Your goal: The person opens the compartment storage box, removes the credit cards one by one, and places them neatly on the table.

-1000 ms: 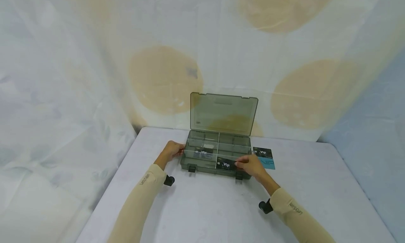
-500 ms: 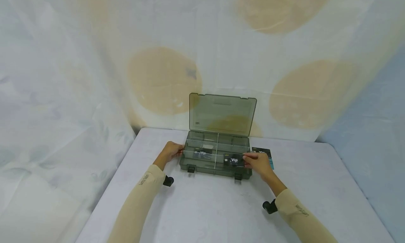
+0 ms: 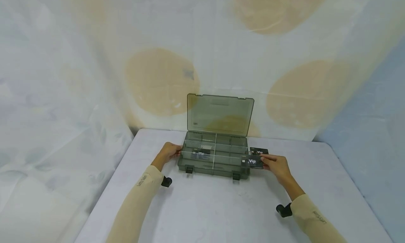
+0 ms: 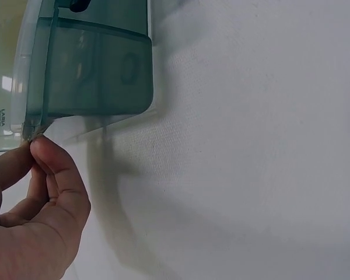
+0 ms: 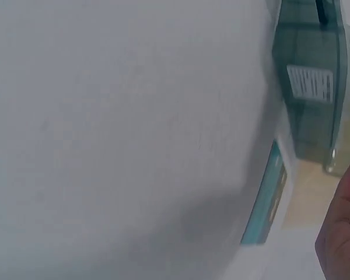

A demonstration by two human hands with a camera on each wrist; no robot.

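The right hand [image 3: 276, 164] pinches a black VIP card [image 3: 253, 162] by its right end and holds it just over the right wall of the open organiser box [image 3: 212, 158], about level with the rim. Held only at one end, the card could twist or slip from the fingertips, or catch on the box wall and drop outside beside the second black card [image 3: 259, 151] lying on the table [image 3: 221, 208], rather than in the front right compartment. A knock against the wall might also shove the light box sideways, though the left hand [image 3: 169, 152] steadies it, fingertips [image 4: 49, 160] pinching the left corner of the box. Both forearms reach forward from the near table edge, the right wrist turned inward, thumb and forefinger closed on the card. Another card [image 3: 200, 153] lies in a left compartment.
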